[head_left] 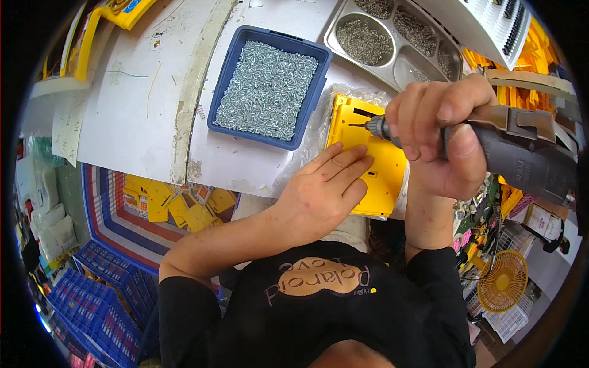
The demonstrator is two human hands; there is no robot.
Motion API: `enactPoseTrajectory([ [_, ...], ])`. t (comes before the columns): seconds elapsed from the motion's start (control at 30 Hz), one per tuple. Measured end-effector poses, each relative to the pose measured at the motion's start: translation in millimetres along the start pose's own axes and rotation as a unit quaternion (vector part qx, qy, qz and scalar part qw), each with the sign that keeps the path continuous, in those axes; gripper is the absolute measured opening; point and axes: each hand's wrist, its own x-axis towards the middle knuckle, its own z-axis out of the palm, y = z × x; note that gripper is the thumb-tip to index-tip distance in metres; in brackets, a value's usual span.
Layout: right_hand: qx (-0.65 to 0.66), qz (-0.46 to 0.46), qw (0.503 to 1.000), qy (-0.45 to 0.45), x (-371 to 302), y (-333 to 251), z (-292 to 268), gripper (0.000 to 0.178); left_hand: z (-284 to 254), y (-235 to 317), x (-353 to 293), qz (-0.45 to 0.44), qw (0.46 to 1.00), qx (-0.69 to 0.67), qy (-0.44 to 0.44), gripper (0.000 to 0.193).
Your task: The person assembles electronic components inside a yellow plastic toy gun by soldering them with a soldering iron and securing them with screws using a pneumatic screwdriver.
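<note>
My right hand [446, 132] is wrapped round a dark grey electric screwdriver [531, 161], whose thin bit points left above a yellow plastic housing [383, 187]. Whether the bit touches the housing cannot be told. My left hand [322, 199] lies flat with outstretched fingers over the left side of the housing. Crumpled clear plastic wrap [313, 144] lies under and beside it. Left of the housing, a blue tray [257, 140] is filled with small silvery screws [267, 92].
A metal tray [407, 69] with compartments of small metal parts stands at the back. Yellow pieces [531, 58] are heaped at the far right. Below the table's left edge, a striped bag [132, 230] holds yellow pieces. Blue crates [98, 300] and a yellow basket [503, 281] stand lower down.
</note>
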Motion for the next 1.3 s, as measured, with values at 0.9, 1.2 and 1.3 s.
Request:
enactPoseTrajectory([
  [0.9,0.06,0.045,0.997,-0.025,-24.0,-40.9,21.4,0.024,-2.7,-7.8,-17.5,-0.089,0.977,-0.115,0.154,0.022],
  [1.2,0.049,0.042,0.997,-0.044,-22.3,-42.8,26.4,0.022,-6.9,-10.6,-21.1,-0.063,0.978,-0.104,0.17,0.022],
  [1.3,0.053,0.055,0.997,-0.034,-25.7,-40.6,31.3,0.021,-9.4,-13.3,-23.9,-0.038,0.979,-0.08,0.181,0.022],
])
